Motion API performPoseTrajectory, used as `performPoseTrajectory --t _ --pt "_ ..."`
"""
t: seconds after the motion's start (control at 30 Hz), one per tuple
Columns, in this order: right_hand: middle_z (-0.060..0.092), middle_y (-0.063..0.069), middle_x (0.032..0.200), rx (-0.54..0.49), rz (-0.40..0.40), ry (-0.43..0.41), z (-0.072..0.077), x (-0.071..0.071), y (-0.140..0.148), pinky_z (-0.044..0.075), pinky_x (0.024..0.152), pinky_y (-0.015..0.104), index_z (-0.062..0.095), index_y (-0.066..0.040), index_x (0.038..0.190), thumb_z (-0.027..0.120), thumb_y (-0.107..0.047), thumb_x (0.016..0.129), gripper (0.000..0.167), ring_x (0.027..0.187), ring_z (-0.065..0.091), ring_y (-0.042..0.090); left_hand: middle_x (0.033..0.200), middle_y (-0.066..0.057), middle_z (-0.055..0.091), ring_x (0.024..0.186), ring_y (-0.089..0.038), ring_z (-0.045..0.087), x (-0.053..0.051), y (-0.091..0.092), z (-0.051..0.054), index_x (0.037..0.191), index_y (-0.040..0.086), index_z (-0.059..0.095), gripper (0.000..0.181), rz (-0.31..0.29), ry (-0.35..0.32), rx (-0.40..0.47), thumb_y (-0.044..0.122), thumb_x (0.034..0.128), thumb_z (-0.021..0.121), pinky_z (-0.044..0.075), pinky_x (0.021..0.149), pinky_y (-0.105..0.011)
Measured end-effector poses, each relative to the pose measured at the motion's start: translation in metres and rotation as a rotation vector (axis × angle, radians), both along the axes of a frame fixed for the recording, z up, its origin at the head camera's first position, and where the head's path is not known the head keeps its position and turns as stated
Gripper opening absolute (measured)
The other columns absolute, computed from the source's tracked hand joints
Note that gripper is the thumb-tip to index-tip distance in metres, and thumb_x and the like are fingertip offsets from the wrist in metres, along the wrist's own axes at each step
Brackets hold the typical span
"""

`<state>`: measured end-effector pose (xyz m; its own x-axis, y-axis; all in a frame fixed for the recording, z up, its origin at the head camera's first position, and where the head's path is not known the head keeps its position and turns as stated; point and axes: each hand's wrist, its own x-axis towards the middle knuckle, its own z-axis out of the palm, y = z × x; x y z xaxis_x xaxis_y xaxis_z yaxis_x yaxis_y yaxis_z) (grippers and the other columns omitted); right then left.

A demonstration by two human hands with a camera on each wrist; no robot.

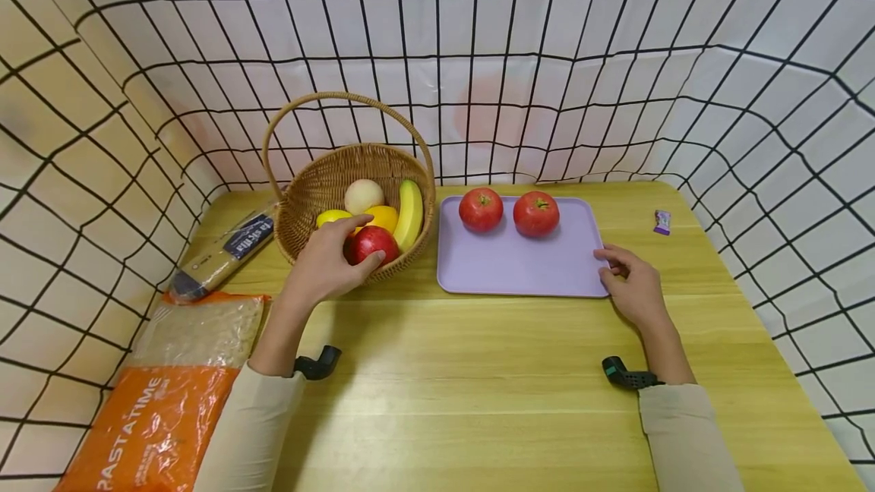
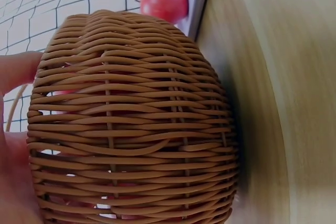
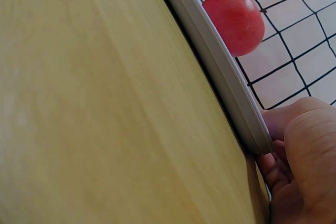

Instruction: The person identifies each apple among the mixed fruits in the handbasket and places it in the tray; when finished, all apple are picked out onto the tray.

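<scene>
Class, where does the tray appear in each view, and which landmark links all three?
Head: the tray, just right of centre.
Left wrist: tray at the top, right of centre, partly cut off.
Right wrist: tray edge-on, slanting from top centre to lower right.
Shared landmark: two red fruits on it.

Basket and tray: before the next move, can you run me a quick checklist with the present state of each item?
1. Left hand placed round the red fruit: ok, thumb and fingers curl about it.
2. Hold firm enough to lift: cannot tell; the weave mostly hides the fingers in the left wrist view.
3. Red fruit out of the basket: not ok, it sits inside near the front rim.
4. Tray held: ok, the right hand grips its right edge.
5. Tomatoes on the tray: ok, two stand side by side toward the far edge.
</scene>
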<state>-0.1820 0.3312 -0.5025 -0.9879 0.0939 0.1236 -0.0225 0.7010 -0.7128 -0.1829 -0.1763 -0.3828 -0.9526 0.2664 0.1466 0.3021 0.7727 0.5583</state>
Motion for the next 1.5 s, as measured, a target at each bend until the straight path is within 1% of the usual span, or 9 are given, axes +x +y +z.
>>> performPoseTrajectory --t 0.33,0.57,0.67,0.83,1.07,1.2,1.3,1.4,1.5 --pt "0.053 0.018 0.152 -0.002 0.000 -0.008 0.0010 0.0003 0.0002 0.037 0.078 0.004 0.067 -0.007 0.134 0.059 -0.013 0.103 0.033 0.106 0.051 0.022 0.143 -0.021 0.059 0.137 -0.043 0.048 -0.0030 0.0025 -0.0017 0.154 0.009 0.047 0.074 0.015 -0.029 -0.185 0.053 0.0959 0.060 0.050 0.102 -0.062" --pt "0.053 0.019 0.151 -0.007 0.004 -0.005 0.0012 0.0004 -0.0009 0.038 0.078 0.005 0.068 -0.006 0.133 0.059 -0.012 0.103 0.032 0.106 0.051 0.022 0.136 -0.022 0.064 0.135 -0.044 0.048 -0.0035 0.0036 -0.0005 0.149 0.006 0.051 0.074 0.018 -0.040 -0.229 0.057 0.0966 0.058 0.048 0.102 -0.061" --pt "0.054 0.019 0.151 -0.005 0.004 0.004 0.0015 0.0008 -0.0012 0.037 0.078 0.005 0.068 -0.006 0.132 0.059 -0.011 0.102 0.031 0.106 0.051 0.022 0.134 -0.023 0.065 0.131 -0.045 0.050 -0.0038 0.0043 0.0001 0.146 0.005 0.053 0.075 0.025 -0.031 -0.220 0.060 0.0951 0.060 0.047 0.102 -0.061" --pt "0.054 0.020 0.150 0.003 0.006 0.020 0.0009 0.0011 -0.0017 0.037 0.079 0.005 0.068 -0.005 0.131 0.059 -0.008 0.101 0.031 0.105 0.052 0.022 0.133 -0.026 0.063 0.122 -0.046 0.056 -0.0052 0.0046 -0.0005 0.142 0.006 0.056 0.078 0.034 0.022 -0.214 0.066 0.0922 0.062 0.047 0.098 -0.060" --pt "0.054 0.021 0.149 0.007 0.008 0.021 0.0018 0.0014 -0.0029 0.037 0.079 0.005 0.069 -0.004 0.131 0.059 -0.007 0.101 0.031 0.105 0.053 0.022 0.139 -0.024 0.056 0.116 -0.043 0.061 -0.0059 0.0058 -0.0013 0.146 0.011 0.052 0.081 0.056 0.040 -0.170 0.070 0.0911 0.061 0.053 0.094 -0.061" --pt "0.052 0.021 0.151 0.002 0.008 0.004 0.0025 0.0019 -0.0029 0.037 0.080 0.006 0.068 -0.005 0.132 0.058 -0.008 0.102 0.031 0.108 0.053 0.026 0.141 -0.022 0.051 0.111 -0.043 0.063 -0.0060 0.0057 -0.0021 0.148 0.012 0.050 0.081 0.072 0.069 -0.115 0.069 0.0923 0.061 0.055 0.092 -0.062" --pt "0.051 0.021 0.152 -0.002 0.010 -0.008 0.0038 0.0021 -0.0031 0.037 0.081 0.007 0.068 -0.005 0.132 0.057 -0.009 0.103 0.032 0.109 0.053 0.027 0.143 -0.021 0.049 0.113 -0.043 0.063 -0.0062 0.0061 -0.0008 0.147 0.012 0.050 0.080 0.087 0.095 -0.045 0.066 0.0911 0.066 0.056 0.092 -0.061" --pt "0.052 0.021 0.152 -0.004 0.012 -0.012 0.0040 0.0021 -0.0031 0.037 0.080 0.006 0.068 -0.005 0.133 0.057 -0.010 0.103 0.032 0.109 0.052 0.026 0.145 -0.019 0.049 0.120 -0.042 0.058 -0.0060 0.0067 0.0009 0.148 0.010 0.050 0.085 0.111 0.110 0.029 0.063 0.0852 0.075 0.057 0.091 -0.059" --pt "0.052 0.020 0.152 -0.002 0.012 -0.004 0.0036 0.0018 -0.0030 0.037 0.080 0.005 0.068 -0.005 0.132 0.058 -0.009 0.102 0.032 0.109 0.052 0.024 0.142 -0.018 0.056 0.122 -0.042 0.056 -0.0050 0.0075 0.0022 0.145 0.008 0.052 0.093 0.142 0.115 0.072 0.063 0.0769 0.082 0.056 0.092 -0.058"
